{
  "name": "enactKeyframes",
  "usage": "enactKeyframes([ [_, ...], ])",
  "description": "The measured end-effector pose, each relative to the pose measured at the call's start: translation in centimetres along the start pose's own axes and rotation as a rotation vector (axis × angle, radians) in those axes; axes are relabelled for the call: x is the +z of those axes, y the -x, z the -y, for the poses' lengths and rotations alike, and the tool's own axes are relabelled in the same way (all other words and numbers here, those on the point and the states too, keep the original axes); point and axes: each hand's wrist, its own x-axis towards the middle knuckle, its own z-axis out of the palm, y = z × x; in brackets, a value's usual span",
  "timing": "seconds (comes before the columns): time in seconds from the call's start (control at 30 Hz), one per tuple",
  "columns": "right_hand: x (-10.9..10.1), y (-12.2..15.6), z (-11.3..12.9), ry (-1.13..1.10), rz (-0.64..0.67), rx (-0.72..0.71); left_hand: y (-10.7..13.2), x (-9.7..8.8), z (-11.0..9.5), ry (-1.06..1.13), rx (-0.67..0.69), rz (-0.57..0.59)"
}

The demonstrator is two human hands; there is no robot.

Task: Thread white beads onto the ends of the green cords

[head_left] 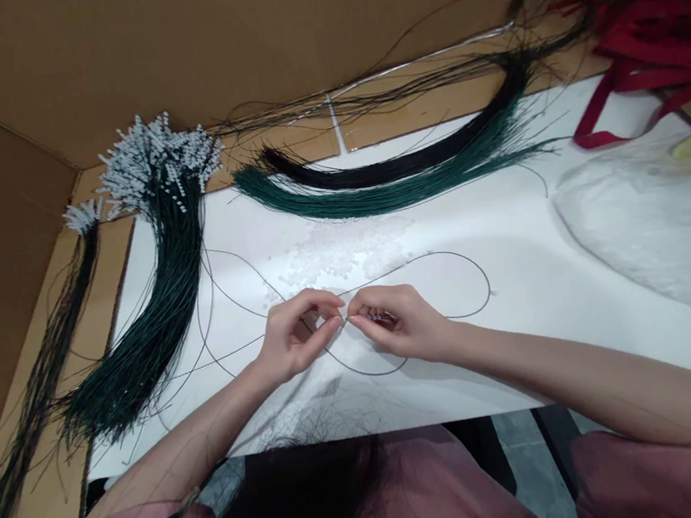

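Dark wire (488,282): thin, looped | pale beads (350,245): grainy scatter

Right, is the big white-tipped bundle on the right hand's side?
No, the big white-tipped bundle lies to the left of the left hand.

And there was room on the right: bare counter (523,268) ran from the thin wire loop (488,277) to the clear plastic bag (643,226). Leftward, no: the white-tipped green wire bundle (178,282) barred the way. Straight ahead, scattered white beads (347,246) lay low, then curved green wires (363,200) blocked the back.
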Motion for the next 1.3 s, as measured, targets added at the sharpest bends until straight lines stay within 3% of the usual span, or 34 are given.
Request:
enactKeyframes([
  [0.27,0.29,0.29,-0.42,-0.021,-0.003,0.079,-0.06,0.28,0.13,0.017,-0.01,0.031],
  [0.8,0.2,0.05,-0.07,0.031,0.0,0.032,0.06,0.14,-0.05,-0.007,0.03,0.035],
  [1.1,0.21,0.03,-0.03,0.025,-0.01,0.023,0.06,0.1,0.23,0.006,-0.044,0.038],
  [1.3,0.26,0.07,-0.23,0.017,0.002,0.01,0.08,0.29,0.15,0.005,0.011,0.04],
])
